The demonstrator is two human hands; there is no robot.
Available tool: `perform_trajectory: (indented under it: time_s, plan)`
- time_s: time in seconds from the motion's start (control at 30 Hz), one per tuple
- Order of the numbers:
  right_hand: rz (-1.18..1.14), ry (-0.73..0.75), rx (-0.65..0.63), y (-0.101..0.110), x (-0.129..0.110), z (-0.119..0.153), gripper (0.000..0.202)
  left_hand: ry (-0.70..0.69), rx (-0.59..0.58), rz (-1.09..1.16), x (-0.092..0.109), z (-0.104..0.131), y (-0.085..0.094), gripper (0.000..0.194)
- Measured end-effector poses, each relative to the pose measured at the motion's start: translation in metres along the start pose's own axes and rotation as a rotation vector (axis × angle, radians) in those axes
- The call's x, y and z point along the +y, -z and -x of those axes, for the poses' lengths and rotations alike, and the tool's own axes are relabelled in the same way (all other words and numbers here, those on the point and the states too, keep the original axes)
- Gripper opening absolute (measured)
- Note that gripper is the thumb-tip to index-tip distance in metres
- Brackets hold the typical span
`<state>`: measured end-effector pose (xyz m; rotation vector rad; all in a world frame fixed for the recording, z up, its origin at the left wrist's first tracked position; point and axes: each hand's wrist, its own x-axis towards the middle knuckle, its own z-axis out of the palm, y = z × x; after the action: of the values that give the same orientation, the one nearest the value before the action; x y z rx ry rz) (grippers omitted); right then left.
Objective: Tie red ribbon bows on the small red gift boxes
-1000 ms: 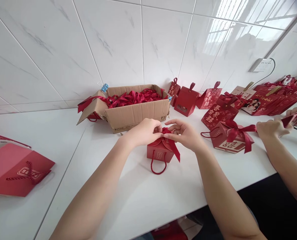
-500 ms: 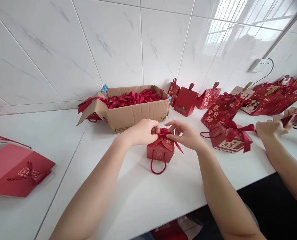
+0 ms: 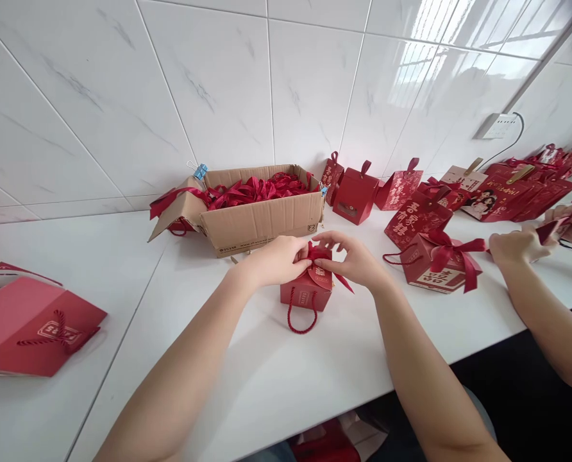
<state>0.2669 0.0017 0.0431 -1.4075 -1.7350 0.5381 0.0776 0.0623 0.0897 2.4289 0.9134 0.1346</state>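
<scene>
Two bare hands work at the top of a small red gift box (image 3: 319, 298), which stands upright on a white table (image 3: 267, 391) in front of the person. The left hand (image 3: 283, 258) pinches a red ribbon (image 3: 323, 254) between thumb and bent fingers, close to the middle of the lid. The right hand (image 3: 356, 260) is curved, its thumb against the ribbon from the other side; whether its fingertips close on the ribbon is hidden. One ribbon end (image 3: 344, 283) trails off beside the box, and a twisted cord handle (image 3: 302, 332) hangs from the near wall, its loop on the table.

The box looks like light, thin card — stiff enough to stand, yet likely to dent if squeezed. Its lower side walls seem the safest place to steady it. The ribbon looks soft and smooth, probably slippery, so it is best gripped close to the knot.

Behind sits an open cardboard carton (image 3: 261, 224) heaped with loose red ribbons (image 3: 260, 190). To the right is another red box with a large bow (image 3: 442, 273), near a co-worker's hand (image 3: 517, 247).
</scene>
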Motion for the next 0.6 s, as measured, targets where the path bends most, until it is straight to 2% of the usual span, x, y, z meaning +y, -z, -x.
perform_trajectory:
  time_s: [0.1, 0.2, 0.33, 0.47, 0.53, 0.6]
  plan:
    - [-0.064, -0.061, -0.035, -0.002, 0.005, -0.001, 0.059, -0.056, 0.092, -0.038, -0.001, 0.002, -0.009, 0.017]
    - [-0.159, -0.179, -0.168, -0.01, 0.001, 0.0, 0.067, -0.071, 0.22, -0.035, -0.005, 0.014, -0.02, 0.015]
    - [-0.172, -0.191, -0.222, -0.031, -0.019, 0.01, 0.068, 0.021, 0.452, 0.031, -0.019, 0.04, -0.034, 0.013]
    - [-0.176, -0.215, -0.26, -0.046, -0.038, 0.021, 0.081, 0.113, 0.647, 0.206, -0.036, 0.06, -0.045, 0.009]
    - [-0.19, -0.259, -0.262, -0.047, -0.041, 0.023, 0.078, 0.118, 0.699, 0.284, -0.042, 0.064, -0.048, 0.006]
    - [-0.171, -0.282, -0.247, -0.044, -0.04, 0.022, 0.065, 0.102, 0.724, 0.357, -0.045, 0.066, -0.051, 0.005]
